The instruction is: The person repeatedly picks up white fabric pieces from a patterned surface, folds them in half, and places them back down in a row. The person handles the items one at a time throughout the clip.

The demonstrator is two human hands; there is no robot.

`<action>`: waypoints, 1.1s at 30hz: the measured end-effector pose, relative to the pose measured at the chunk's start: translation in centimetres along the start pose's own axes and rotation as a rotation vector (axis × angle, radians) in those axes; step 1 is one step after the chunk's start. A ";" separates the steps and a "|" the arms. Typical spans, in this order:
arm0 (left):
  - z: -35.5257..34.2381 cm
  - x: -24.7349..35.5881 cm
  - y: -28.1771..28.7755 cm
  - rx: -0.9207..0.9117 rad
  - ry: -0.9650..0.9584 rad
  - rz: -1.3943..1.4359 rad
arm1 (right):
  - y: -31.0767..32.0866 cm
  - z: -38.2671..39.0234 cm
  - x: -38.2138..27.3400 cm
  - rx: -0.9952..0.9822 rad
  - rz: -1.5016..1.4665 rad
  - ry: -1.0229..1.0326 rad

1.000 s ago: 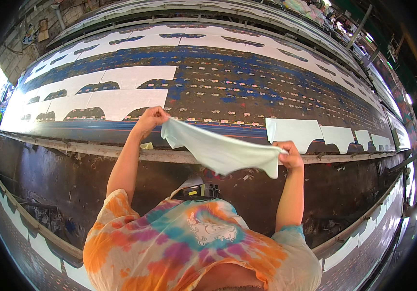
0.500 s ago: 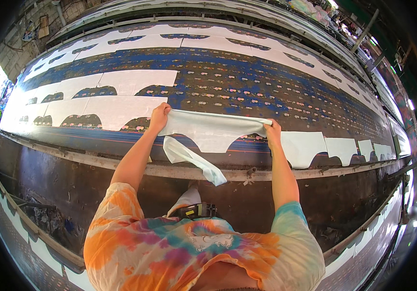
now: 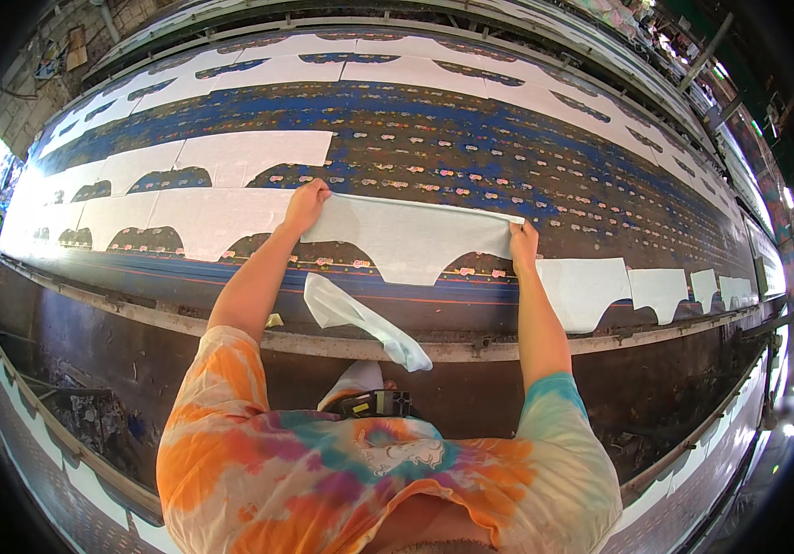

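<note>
A pale cut fabric piece (image 3: 406, 242) with curved notches along its near edge is stretched between my hands over the dark table (image 3: 452, 157). My left hand (image 3: 306, 209) pinches its upper left corner, beside the end of a row of white fabric pieces (image 3: 217, 220). Its upper right corner is gripped by my right hand (image 3: 524, 244), near another white piece (image 3: 583, 291) lying to the right. Closer to me, a loosely folded pale cloth (image 3: 360, 319) lies across the table's near edge, with one end hanging over. Neither hand touches it.
Small printed marks and blue patches cover the table surface. More white pieces (image 3: 374, 71) lie in rows along the far side. A metal rail (image 3: 480, 348) with a knob runs along the near edge, and a small yellowish scrap (image 3: 274, 320) sits by it.
The held fabric has come down flatter toward the table, so its notched edge spreads out more. My right hand has shifted slightly right. The folded cloth has barely moved.
</note>
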State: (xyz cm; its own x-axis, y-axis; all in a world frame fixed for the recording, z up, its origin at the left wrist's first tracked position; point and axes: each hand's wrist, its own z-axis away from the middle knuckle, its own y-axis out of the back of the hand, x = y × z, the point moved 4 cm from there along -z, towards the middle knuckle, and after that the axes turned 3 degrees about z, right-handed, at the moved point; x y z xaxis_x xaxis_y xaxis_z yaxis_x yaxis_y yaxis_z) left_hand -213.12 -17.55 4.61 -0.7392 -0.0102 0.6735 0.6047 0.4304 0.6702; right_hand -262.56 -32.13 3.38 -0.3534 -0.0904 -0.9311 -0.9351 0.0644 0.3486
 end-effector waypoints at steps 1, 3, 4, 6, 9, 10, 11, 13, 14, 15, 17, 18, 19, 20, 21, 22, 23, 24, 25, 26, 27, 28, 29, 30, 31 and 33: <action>-0.1 -0.3 0.0 0.007 0.005 -0.002 | -0.3 -0.3 -0.1 -0.014 0.017 -0.005; -0.5 -0.3 -0.2 0.019 0.005 0.000 | -0.3 -0.9 0.0 -0.031 0.055 -0.012; -0.6 -0.4 -0.3 0.017 0.022 0.002 | -0.3 -1.1 0.1 -0.017 0.066 -0.001; -0.6 -0.4 -0.5 0.007 0.062 0.003 | -0.4 -1.1 0.2 0.008 0.092 0.013; -1.0 -0.4 -0.6 0.000 0.061 -0.028 | -0.4 -1.4 0.6 0.038 0.129 0.008; -1.1 -0.5 -0.6 0.001 0.069 -0.024 | -0.4 -1.6 0.8 0.032 0.116 0.004; -1.1 -0.5 -0.6 0.002 0.077 -0.019 | -0.4 -1.8 0.9 0.026 0.103 0.000; -1.2 -0.6 -0.7 0.007 0.093 -0.020 | -0.5 -2.0 1.2 0.023 0.085 -0.006; -1.2 -0.7 -0.7 0.012 0.100 -0.026 | -0.6 -2.1 1.3 0.027 0.081 -0.006; -1.2 -0.8 -0.7 0.016 0.107 -0.031 | -0.6 -2.2 1.4 0.030 0.077 -0.007; -1.3 -0.8 -0.8 0.012 0.101 -0.034 | -0.6 -2.5 1.7 0.043 0.058 -0.006; -1.4 -0.7 -0.9 0.010 0.097 -0.035 | -0.5 -2.6 1.9 0.052 0.048 -0.005; -1.5 -0.6 -1.0 0.011 0.086 -0.043 | -0.3 -2.7 2.1 0.045 0.066 -0.013; -1.5 -0.7 -0.9 0.014 0.081 -0.055 | -0.4 -2.7 1.9 0.031 0.082 -0.021; -1.4 -0.8 -0.8 0.018 0.075 -0.067 | -0.6 -2.6 1.8 0.018 0.098 -0.028; -1.4 -1.0 -0.8 0.014 0.087 -0.077 | -0.8 -2.6 1.6 0.022 0.096 -0.022; -1.5 -1.0 -0.8 0.008 0.096 -0.084 | -0.7 -2.6 1.6 0.030 0.096 -0.016; -1.5 -1.0 -0.9 0.003 0.105 -0.092 | -0.7 -2.6 1.6 0.038 0.096 -0.009; -1.6 -0.9 -0.9 0.002 0.104 -0.093 | -0.7 -2.6 1.6 0.046 0.116 -0.009; -1.7 -0.9 -0.9 0.002 0.101 -0.096 | -0.6 -2.8 1.6 0.055 0.135 -0.008; -1.8 -0.9 -0.9 0.002 0.099 -0.098 | -0.6 -2.9 1.7 0.065 0.154 -0.007; -1.9 -0.9 -1.0 0.001 0.106 -0.111 | -0.6 -2.9 1.7 0.068 0.169 0.001; -1.9 -0.9 -1.0 -0.002 0.114 -0.124 | -0.6 -3.0 1.7 0.070 0.186 0.009; -1.9 -0.8 -1.1 -0.004 0.122 -0.137 | -0.7 -3.0 1.7 0.073 0.202 0.016; -1.9 -0.7 -1.2 -0.012 0.129 -0.133 | -0.6 -3.0 1.8 0.076 0.211 0.007; -1.9 -0.9 -1.2 -0.025 0.145 -0.130 | -0.8 -3.0 1.5 0.077 0.225 -0.009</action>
State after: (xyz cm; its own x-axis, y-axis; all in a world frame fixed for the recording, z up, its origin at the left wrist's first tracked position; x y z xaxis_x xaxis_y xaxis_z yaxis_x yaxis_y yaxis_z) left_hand -212.63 -19.77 3.80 -0.7617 -0.1952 0.6178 0.5156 0.3948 0.7605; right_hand -262.42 -35.30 2.02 -0.5523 -0.0565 -0.8317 -0.8275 0.1580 0.5388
